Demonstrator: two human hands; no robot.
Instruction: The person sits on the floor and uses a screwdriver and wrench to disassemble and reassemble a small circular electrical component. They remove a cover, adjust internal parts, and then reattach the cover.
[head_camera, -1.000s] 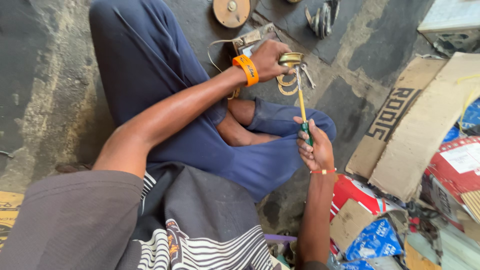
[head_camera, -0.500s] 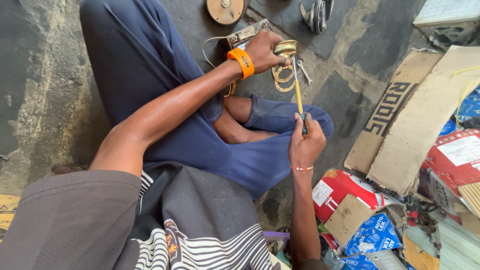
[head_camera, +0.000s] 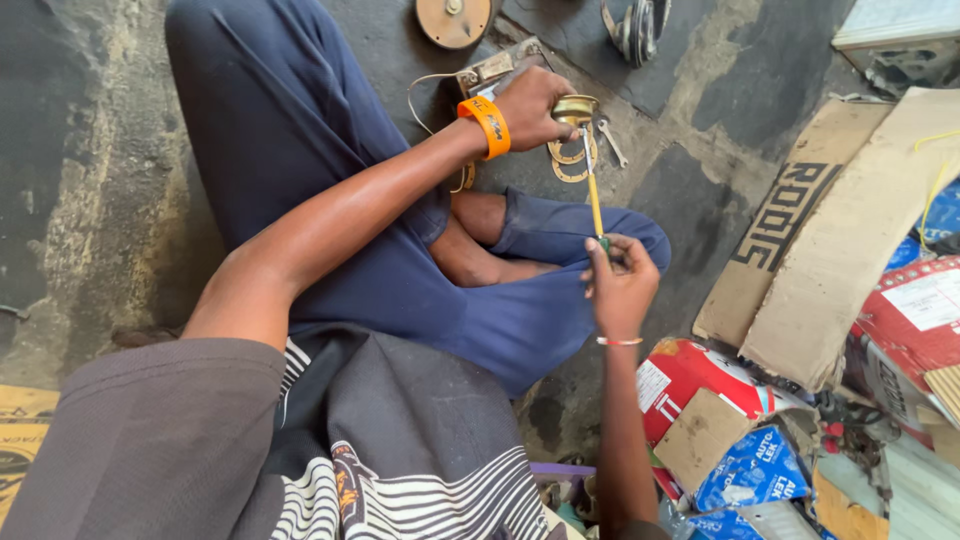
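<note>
Nearby, cardboard (head_camera: 850, 230) flanks the right hand (head_camera: 622, 288)

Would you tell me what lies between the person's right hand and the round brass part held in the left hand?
In the head view, only the yellow screwdriver shaft spans from the right hand up to the brass part held by the left hand.

Flattened brown cardboard boxes (head_camera: 840, 230) lie at right above red (head_camera: 690, 370) and blue cartons (head_camera: 750, 470).
</note>
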